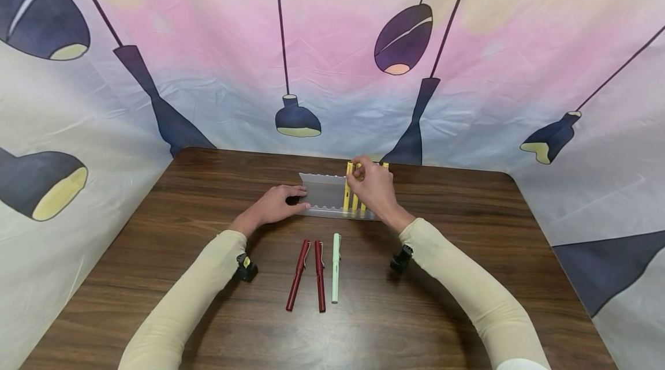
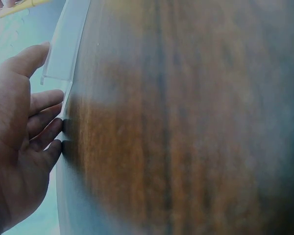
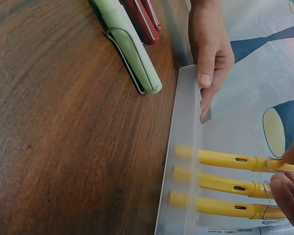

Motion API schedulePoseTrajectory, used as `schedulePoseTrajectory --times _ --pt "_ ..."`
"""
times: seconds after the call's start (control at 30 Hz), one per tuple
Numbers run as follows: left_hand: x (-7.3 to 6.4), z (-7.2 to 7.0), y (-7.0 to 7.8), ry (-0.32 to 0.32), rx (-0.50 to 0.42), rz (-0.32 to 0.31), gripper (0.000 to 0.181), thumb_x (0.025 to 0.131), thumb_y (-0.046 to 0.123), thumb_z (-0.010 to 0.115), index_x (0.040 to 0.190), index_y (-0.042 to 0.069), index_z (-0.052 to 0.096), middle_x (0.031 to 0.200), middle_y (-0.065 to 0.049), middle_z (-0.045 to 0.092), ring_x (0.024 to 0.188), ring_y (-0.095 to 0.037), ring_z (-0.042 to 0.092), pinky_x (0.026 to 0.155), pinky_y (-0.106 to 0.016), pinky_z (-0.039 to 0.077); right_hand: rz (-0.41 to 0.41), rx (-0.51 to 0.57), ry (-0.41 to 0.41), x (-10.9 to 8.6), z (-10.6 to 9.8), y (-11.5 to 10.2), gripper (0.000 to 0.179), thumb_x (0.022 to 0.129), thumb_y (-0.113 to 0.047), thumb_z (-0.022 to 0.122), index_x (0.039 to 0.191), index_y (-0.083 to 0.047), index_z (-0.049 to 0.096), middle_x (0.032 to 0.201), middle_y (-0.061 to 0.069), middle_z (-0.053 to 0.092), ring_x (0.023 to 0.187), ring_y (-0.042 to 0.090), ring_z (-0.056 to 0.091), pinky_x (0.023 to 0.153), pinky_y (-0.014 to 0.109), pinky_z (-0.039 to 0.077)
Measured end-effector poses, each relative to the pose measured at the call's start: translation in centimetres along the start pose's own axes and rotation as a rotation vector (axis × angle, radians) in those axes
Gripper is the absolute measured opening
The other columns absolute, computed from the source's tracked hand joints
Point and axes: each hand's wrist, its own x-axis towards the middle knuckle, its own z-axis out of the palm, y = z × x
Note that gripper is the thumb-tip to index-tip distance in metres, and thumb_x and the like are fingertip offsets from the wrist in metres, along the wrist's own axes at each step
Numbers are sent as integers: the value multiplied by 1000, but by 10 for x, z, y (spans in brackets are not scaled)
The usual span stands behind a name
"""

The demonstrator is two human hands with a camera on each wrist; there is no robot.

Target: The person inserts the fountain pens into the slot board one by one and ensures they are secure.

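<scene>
A clear pen holder (image 1: 324, 194) with notched edges stands toward the back of the table, its right part filled with several yellow pens. My right hand (image 1: 373, 185) is over these pens. In the right wrist view its thumb and a finger pinch the clip end of the yellow pen (image 3: 225, 160) nearest the bare part of the holder. At the holder's left end rests my left hand (image 1: 277, 204), thumb and fingers spread and touching the end. The left wrist view shows this left hand (image 2: 22, 112) with relaxed fingers beside the clear lip (image 2: 66, 44).
In front of the holder lie two dark red pens (image 1: 297, 275) (image 1: 320, 275) and a pale green pen (image 1: 335, 269), clips upward. A patterned cloth (image 1: 343, 58) hangs behind the wooden table (image 1: 249, 312). A pale item with a barcode (image 3: 230, 230) lies past the yellow pens.
</scene>
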Motion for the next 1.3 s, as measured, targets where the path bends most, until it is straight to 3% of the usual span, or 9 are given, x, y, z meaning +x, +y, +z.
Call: schedulePoseTrajectory --times 0.23,0.47,0.8,1.3 --pt "0 1 -1 -4 1 1 61 99 50 64 141 5 62 153 -12 51 146 -34 42 117 -54 36 21 -8 -14 2 1 3 34 97 -22 71 128 -6 70 84 3 76 63 14 67 72 42 58" --pt "1 1 -2 -1 -9 8 62 99 51 64 140 5 63 152 -13 52 145 -34 43 116 -54 37 23 -18 -13 2 -1 5 35 96 -23 72 128 -9 71 81 2 76 63 13 68 61 37 55" --pt "4 3 -5 0 -12 5 65 98 54 64 141 6 62 153 -12 51 146 -34 42 116 -54 37 26 23 -4 -3 -13 6 35 95 -25 75 127 -11 73 84 1 76 68 14 70 66 39 55" --pt "5 3 -7 -5 -9 5 66 99 55 62 143 7 60 154 -11 50 147 -34 41 116 -54 37 62 124 -95 -39 -28 5 34 94 -28 77 123 -10 76 86 -1 75 70 12 70 55 30 54"
